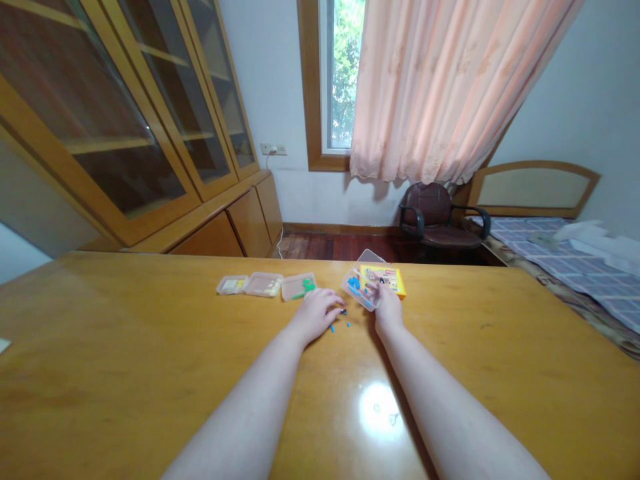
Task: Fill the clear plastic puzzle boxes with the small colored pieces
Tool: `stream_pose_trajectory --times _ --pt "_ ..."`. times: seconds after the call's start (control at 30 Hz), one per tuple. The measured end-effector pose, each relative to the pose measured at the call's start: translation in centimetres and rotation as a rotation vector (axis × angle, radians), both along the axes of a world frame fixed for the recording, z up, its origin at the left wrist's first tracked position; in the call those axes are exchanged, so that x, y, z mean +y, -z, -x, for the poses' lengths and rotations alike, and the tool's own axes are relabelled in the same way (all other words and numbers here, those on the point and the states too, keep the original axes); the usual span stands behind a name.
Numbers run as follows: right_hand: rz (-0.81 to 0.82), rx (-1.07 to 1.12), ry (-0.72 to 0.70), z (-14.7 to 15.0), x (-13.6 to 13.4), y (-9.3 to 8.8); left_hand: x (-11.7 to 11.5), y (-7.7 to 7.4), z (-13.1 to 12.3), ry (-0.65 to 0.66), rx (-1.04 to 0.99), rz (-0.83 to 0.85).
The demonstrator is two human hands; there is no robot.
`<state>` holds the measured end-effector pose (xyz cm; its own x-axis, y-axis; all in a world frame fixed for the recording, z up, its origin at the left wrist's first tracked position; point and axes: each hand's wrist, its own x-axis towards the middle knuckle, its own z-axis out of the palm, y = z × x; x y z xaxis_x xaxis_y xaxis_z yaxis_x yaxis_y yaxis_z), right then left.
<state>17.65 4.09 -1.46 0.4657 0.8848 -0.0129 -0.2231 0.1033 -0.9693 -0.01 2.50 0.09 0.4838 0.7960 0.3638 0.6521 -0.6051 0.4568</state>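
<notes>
Over the table, my left hand (320, 312) curls its thumb and fingers together at a tiny blue piece (345, 313); the exact contact is too small to make out. Loose blue bits (332, 329) lie on the wood just below those fingers. My right hand (388, 305) grips a clear plastic box (369, 303) by its right side, tilted toward the left hand. Several small blue pieces (354, 283) rest inside it. Behind the right hand is a yellow printed box (395, 281), partly covered by the fingers.
Left of my hands stand shallow clear boxes: one with green pieces (309, 285), one with pale pieces (274, 288), one with yellow and white contents (231, 285). A transparent lid (371, 256) lies behind the yellow box. Beyond the table (150, 373) are a chair (433, 213) and a glass-door cabinet (150, 127).
</notes>
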Motion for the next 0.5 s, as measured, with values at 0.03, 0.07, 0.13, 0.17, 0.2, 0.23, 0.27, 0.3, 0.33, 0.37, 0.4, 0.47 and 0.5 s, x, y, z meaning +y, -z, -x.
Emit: stream_pose_trajectory --times 0.03,0.07,0.13,0.17,0.2,0.23,0.27,0.3,0.33,0.37,0.4,0.47,0.5 --pt "0.014 0.03 0.004 0.1 -0.13 -0.16 -0.09 0.09 -0.16 0.035 0.044 0.012" --pt "0.028 0.039 0.002 0.21 -0.27 -0.34 -0.17 0.19 -0.31 0.055 0.079 0.023" --pt "0.046 0.007 -0.03 0.44 -0.59 -0.64 -0.28 0.37 -0.52 0.057 0.122 0.046" --pt "0.043 -0.022 -0.05 0.53 -0.73 -0.75 -0.3 0.44 -0.57 0.049 0.136 0.055" --pt "0.035 -0.049 -0.067 0.58 -0.83 -0.82 -0.3 0.49 -0.59 0.036 0.147 0.063" --pt "0.024 -0.07 -0.074 0.59 -0.89 -0.83 -0.27 0.52 -0.59 0.022 0.157 0.068" --pt "0.018 -0.084 -0.074 0.56 -0.9 -0.78 -0.24 0.53 -0.57 0.008 0.166 0.069" --pt "0.024 -0.091 -0.066 0.49 -0.86 -0.69 -0.2 0.54 -0.55 -0.003 0.174 0.069" --pt "0.039 -0.093 -0.056 0.39 -0.8 -0.56 -0.17 0.56 -0.52 -0.01 0.181 0.069" --pt "0.061 -0.092 -0.046 0.28 -0.71 -0.41 -0.14 0.58 -0.49 -0.012 0.184 0.07" --pt "0.079 -0.089 -0.039 0.17 -0.62 -0.25 -0.12 0.61 -0.46 -0.01 0.18 0.072" --pt "0.087 -0.082 -0.035 0.02 -0.46 0.01 -0.08 0.7 -0.41 -0.017 0.162 0.076" --pt "0.081 -0.079 -0.035 -0.02 -0.41 0.09 -0.05 0.75 -0.39 -0.025 0.15 0.077"
